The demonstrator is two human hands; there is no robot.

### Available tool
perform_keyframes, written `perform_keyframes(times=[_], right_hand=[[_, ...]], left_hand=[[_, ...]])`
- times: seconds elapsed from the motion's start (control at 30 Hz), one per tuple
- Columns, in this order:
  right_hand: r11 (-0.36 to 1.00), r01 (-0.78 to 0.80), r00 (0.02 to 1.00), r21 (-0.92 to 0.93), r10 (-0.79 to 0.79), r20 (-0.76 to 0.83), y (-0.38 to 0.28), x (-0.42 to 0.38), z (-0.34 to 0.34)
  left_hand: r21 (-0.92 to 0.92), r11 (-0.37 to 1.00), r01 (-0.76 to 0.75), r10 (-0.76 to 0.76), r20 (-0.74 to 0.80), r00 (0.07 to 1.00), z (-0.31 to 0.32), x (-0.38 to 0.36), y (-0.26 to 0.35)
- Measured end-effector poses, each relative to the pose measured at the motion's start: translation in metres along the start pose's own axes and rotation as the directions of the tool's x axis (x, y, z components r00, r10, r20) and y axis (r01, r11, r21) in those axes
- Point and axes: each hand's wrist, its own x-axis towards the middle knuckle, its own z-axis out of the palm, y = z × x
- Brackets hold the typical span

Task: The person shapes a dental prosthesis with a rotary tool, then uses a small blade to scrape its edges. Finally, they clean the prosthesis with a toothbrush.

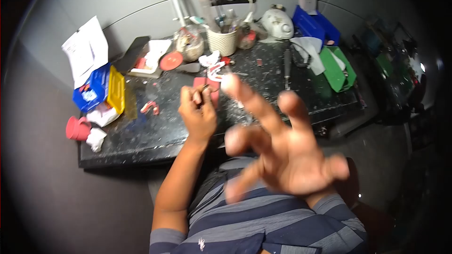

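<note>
My left hand (197, 115) is closed near the front middle of the black workbench (162, 134). A small dark tip shows at its fingers, but I cannot tell what it belongs to. Right behind those fingers lies a flat pinkish-red block (200, 82), partly covered by the hand. My right hand (289, 153) is raised close to the camera, palm in view, fingers spread and holding nothing; it is slightly blurred. Beyond the block sits a red and white horseshoe-shaped denture (215, 71). Another pink denture piece (150, 108) rests to the left of my left hand.
Blue bin (89, 91) and yellow bin (117, 91) stand at the left, beside a pink cup (77, 128). Along the back are a glass jar (189, 44), a white tool cup (222, 42) and a white rounded device (278, 23). A green bin (338, 69) sits at the right.
</note>
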Motion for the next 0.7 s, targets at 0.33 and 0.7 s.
perform_keyframes(times=[0.33,0.7], right_hand=[[0.922,0.268,0.957,0.279,-0.287,0.03,0.005,-0.032,0.037],[0.919,0.32,0.927,0.232,-0.354,0.123,0.016,0.004,0.017]], left_hand=[[-0.075,0.997,0.003,0.001,0.061,0.998,0.001,0.001,0.005],[-0.076,0.997,0.027,-0.02,0.09,0.996,0.0,0.0,0.009]])
